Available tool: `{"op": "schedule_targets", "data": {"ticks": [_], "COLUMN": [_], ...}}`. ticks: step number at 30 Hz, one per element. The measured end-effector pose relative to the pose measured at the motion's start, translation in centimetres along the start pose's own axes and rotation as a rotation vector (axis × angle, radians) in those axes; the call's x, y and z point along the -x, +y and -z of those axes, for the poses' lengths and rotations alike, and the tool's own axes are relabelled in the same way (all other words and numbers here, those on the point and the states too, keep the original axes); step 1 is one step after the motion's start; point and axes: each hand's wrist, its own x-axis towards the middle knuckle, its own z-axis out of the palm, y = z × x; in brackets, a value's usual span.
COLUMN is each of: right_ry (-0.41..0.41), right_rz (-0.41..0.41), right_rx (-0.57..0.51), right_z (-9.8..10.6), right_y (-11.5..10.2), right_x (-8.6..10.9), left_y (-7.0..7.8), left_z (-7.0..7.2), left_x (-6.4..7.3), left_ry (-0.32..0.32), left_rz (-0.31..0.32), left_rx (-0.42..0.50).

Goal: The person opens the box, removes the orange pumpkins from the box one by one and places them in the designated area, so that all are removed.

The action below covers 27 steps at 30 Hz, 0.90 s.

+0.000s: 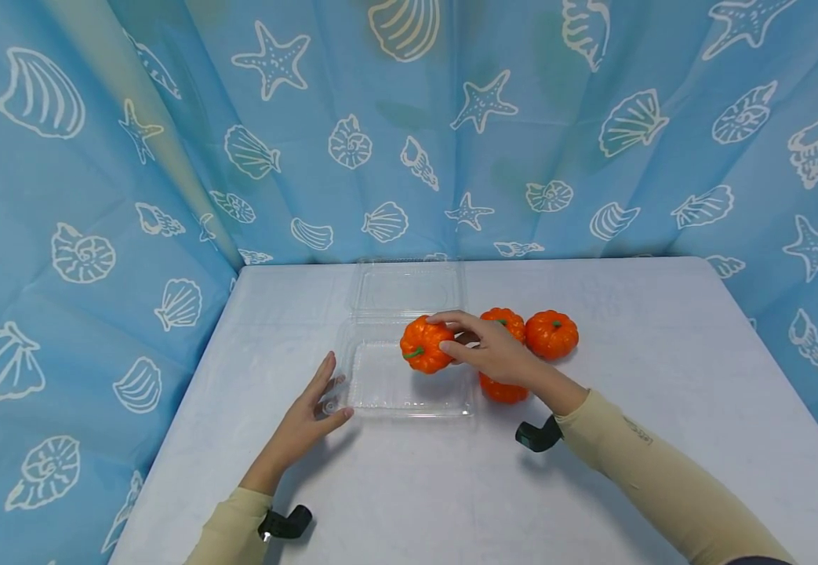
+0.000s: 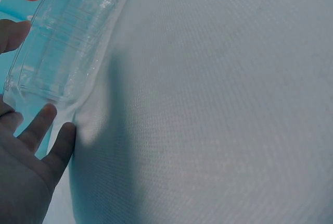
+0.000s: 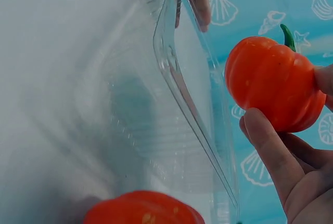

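My right hand grips a small orange toy pumpkin with a green stem, between thumb and fingers. The pumpkin hangs above the clear plastic clamshell box, whose lid lies folded back behind it. At the left end of the box, my left hand has its fingers spread along the side and its thumb by the near rim. In the right wrist view, the held pumpkin is clear of the box rim. The left wrist view shows the left fingers close against the box corner.
Right of the box sit more orange pumpkins: one at the right, one behind the right hand and one nearer, both partly hidden. A white cloth covers the table; a blue seashell curtain hangs behind.
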Motion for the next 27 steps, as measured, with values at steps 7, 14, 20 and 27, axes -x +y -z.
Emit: {"op": "schedule_targets", "data": {"ticks": [7, 14, 20, 27], "right_ry": [0.063, 0.117, 0.160, 0.205], "right_rz": [-0.023, -0.057, -0.084, -0.115], "right_rx": [0.060, 0.040, 0.054, 0.018], "right_z": [0.9, 2.1, 3.2, 4.1], "right_y": [0.3, 1.1, 2.0, 3.0], "right_x": [1.0, 2.6, 3.9, 5.5], "left_y": [0.0, 0.0, 0.0, 0.0], "left_z": [0.0, -0.1, -0.1, 0.0], "left_x": [0.1, 0.0, -0.1, 0.0], "left_ry": [0.003, 0.001, 0.004, 0.008], "left_rz": [0.003, 0.013, 0.008, 0.009], "left_rx": [-0.005, -0.006, -0.005, 0.007]}}
